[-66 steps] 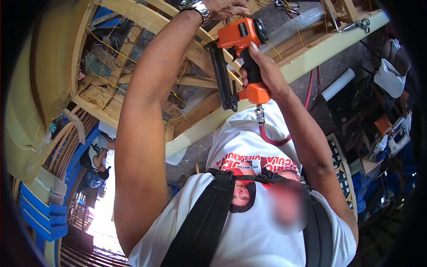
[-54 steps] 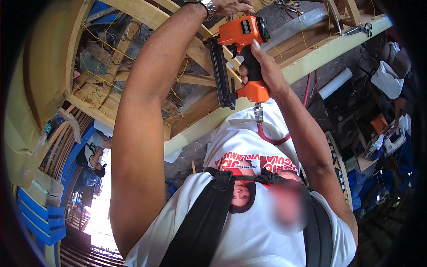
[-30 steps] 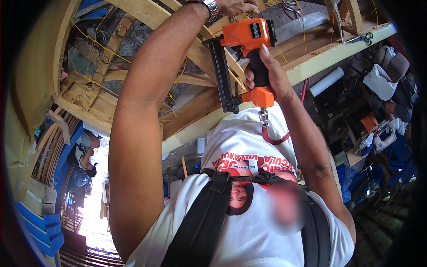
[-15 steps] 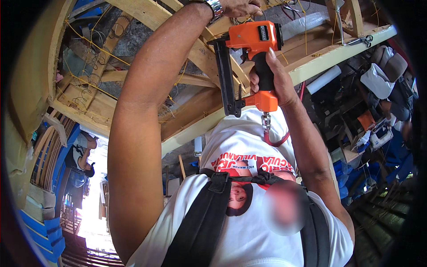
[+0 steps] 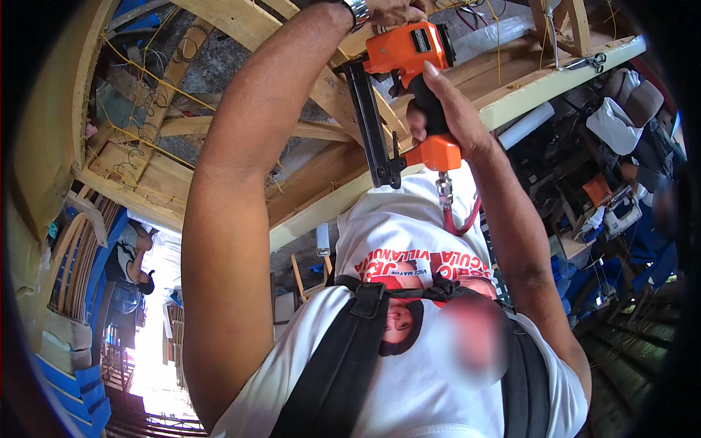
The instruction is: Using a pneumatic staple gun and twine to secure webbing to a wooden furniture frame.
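My right hand point(image 5: 461, 117) is wrapped round the black grip of an orange and black pneumatic staple gun point(image 5: 407, 52). A red air hose point(image 5: 463, 228) runs from the metal coupling under its handle. Just beyond the gun's head, at the upper edge, is my left hand point(image 5: 398, 12), with a metal watch point(image 5: 357, 10) on the wrist. Its fingers are curled together, partly cut off by the picture edge; what they pinch, if anything, is hidden. Under both hands lies a wooden furniture frame point(image 5: 314, 77) with yellow cord point(image 5: 157, 80) strung across it and wire springs point(image 5: 150, 109).
A pair of scissors point(image 5: 595, 63) lies on the frame's right rail. Past that rail are a white roll point(image 5: 527, 124), a sewing machine point(image 5: 621, 212) and piled cloth point(image 5: 617, 124). Another person point(image 5: 133, 259) is in the left background, near stacked curved wooden pieces point(image 5: 77, 255).
The staple gun has shifted slightly left and up in my right hand and tilted a little. My left hand remains near its head, and the whole view has shifted slightly.
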`<control>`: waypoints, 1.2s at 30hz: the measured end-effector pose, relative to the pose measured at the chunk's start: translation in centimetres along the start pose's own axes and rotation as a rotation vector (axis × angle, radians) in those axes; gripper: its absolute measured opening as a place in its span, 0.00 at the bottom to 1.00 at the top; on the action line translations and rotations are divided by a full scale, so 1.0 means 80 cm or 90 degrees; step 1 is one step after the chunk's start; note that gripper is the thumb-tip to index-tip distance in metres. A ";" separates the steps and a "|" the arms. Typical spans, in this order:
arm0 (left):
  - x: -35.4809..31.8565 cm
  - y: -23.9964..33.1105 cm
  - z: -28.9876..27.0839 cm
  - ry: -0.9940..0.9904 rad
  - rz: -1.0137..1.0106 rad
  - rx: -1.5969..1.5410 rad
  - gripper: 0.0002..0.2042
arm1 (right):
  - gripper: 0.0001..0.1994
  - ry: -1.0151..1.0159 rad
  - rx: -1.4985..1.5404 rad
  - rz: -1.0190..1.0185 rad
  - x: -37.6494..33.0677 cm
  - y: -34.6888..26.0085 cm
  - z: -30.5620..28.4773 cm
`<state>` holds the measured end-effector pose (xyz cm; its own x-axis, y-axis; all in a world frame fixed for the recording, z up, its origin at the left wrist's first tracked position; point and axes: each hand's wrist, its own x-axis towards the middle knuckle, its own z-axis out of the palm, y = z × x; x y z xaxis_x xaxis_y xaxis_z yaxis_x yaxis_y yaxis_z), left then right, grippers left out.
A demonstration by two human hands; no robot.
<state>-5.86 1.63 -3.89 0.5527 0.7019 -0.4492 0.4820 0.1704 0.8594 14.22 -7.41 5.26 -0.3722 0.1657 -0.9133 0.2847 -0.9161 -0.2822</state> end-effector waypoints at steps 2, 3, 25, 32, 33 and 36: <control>-0.002 -0.007 0.002 0.083 0.111 0.103 0.11 | 0.32 -0.034 -0.026 0.004 -0.003 -0.010 0.002; -0.001 0.000 0.002 0.080 0.110 0.104 0.11 | 0.32 -0.035 -0.022 0.004 -0.007 -0.015 -0.001; -0.253 0.135 0.071 0.924 -0.048 -0.331 0.11 | 0.28 -0.029 -0.210 -0.080 -0.303 -0.002 -0.137; -0.264 0.188 0.174 0.906 -0.081 -0.187 0.11 | 0.23 0.153 -0.131 -0.200 -0.451 0.065 -0.210; -0.272 0.194 0.185 0.911 -0.079 -0.178 0.11 | 0.21 0.175 -0.124 -0.207 -0.461 0.067 -0.219; -0.296 0.209 0.221 0.947 -0.159 -0.283 0.11 | 0.19 0.212 -0.133 -0.233 -0.462 0.067 -0.252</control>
<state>1.13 -24.37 16.80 -0.7751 0.6049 -0.1823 0.0760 0.3757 0.9236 47.33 -11.07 31.61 -0.1886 0.5988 -0.7783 0.3710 -0.6904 -0.6211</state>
